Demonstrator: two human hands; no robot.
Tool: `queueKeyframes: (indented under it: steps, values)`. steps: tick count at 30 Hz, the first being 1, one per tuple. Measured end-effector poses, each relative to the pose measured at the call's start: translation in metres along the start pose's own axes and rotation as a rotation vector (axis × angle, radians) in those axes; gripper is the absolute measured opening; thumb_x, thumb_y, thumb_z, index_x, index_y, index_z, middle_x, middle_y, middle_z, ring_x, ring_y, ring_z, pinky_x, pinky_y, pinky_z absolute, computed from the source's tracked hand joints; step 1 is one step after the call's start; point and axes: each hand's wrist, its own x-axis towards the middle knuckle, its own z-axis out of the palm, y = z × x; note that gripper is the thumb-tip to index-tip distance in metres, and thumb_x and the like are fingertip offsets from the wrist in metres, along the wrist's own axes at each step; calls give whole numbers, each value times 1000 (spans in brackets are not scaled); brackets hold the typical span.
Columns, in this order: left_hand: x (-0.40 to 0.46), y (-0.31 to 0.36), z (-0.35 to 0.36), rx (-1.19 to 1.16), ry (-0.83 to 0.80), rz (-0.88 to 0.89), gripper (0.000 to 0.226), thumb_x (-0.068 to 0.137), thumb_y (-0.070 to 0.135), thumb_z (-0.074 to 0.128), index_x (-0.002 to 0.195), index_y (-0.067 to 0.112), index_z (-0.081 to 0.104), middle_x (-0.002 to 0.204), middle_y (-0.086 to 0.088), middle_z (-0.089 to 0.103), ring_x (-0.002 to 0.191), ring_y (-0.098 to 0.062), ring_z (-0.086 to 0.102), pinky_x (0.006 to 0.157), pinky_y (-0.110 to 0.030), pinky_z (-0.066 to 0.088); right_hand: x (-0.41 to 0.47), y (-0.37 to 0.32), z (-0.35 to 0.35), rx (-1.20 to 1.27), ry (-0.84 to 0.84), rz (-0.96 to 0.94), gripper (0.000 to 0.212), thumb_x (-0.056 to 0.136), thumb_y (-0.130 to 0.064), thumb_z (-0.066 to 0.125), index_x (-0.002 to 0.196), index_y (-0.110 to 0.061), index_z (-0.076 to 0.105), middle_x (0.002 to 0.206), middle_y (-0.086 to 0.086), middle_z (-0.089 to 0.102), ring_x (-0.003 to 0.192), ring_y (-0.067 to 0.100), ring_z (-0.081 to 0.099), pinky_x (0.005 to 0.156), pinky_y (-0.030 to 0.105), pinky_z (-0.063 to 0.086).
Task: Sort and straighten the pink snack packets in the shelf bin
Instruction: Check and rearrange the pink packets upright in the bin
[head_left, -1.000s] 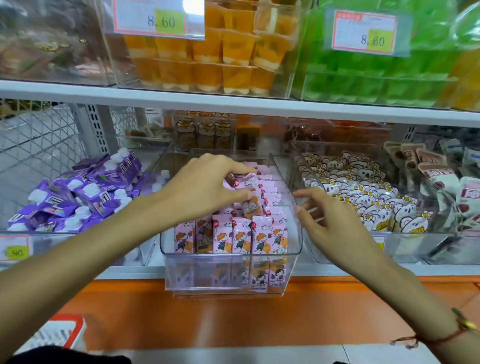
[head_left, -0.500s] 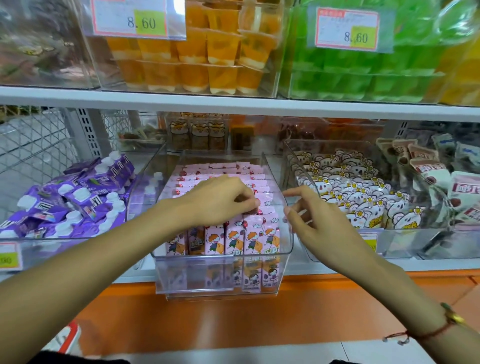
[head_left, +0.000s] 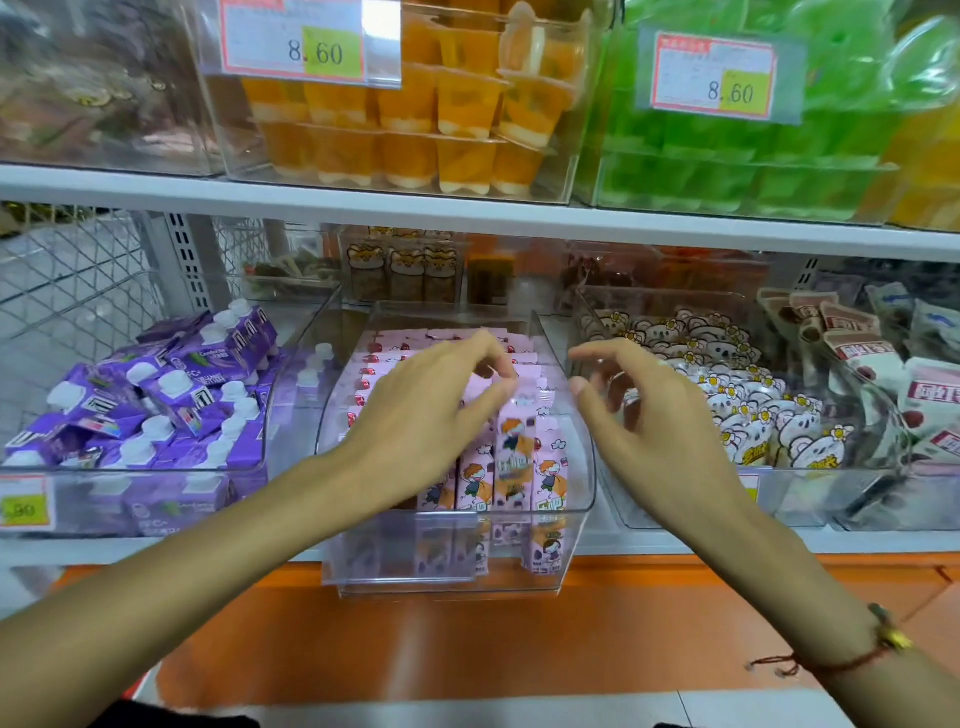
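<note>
A clear shelf bin (head_left: 447, 571) sits in the middle of the lower shelf, pulled forward past the shelf edge. Rows of pink snack packets (head_left: 519, 457) with cartoon figures stand in it, most upright, the front-right ones leaning a little. My left hand (head_left: 431, 415) reaches over the rows, its curled fingers and thumb pinching the top of a pink packet near the right side. My right hand (head_left: 654, 415) hovers over the bin's right wall with loosely curled fingers and holds nothing.
A bin of purple capped pouches (head_left: 156, 405) stands to the left. To the right is a bin of white bear-shaped packets (head_left: 727, 410). Orange jelly cups (head_left: 415, 114) and green jelly cups (head_left: 737, 166) fill the shelf above. An orange ledge (head_left: 467, 639) runs below.
My left hand has slid from the back rows toward the right-middle rows, still working the packet tops. My right hand stays by the bin's right wall, fingers a little more spread.
</note>
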Motion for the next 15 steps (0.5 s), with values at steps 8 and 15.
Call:
queueKeyframes:
  steps: [8,15]
  values:
    - [-9,20,-25,-545,351,-36,6,94,23,60,98,27,60,96,17,67,93,1,63,78,-12,47,0,-35,22,400,-283,26,21,94,-31,58,115,-28,58,99,-14,64,92,4,61,83,19,46]
    - [-30,3,-7,-528,216,-188,24,88,18,67,104,33,59,106,22,63,101,2,59,78,-15,48,12,-34,29,939,-275,525,14,93,-28,59,100,-17,64,89,-5,75,88,8,70,73,18,52]
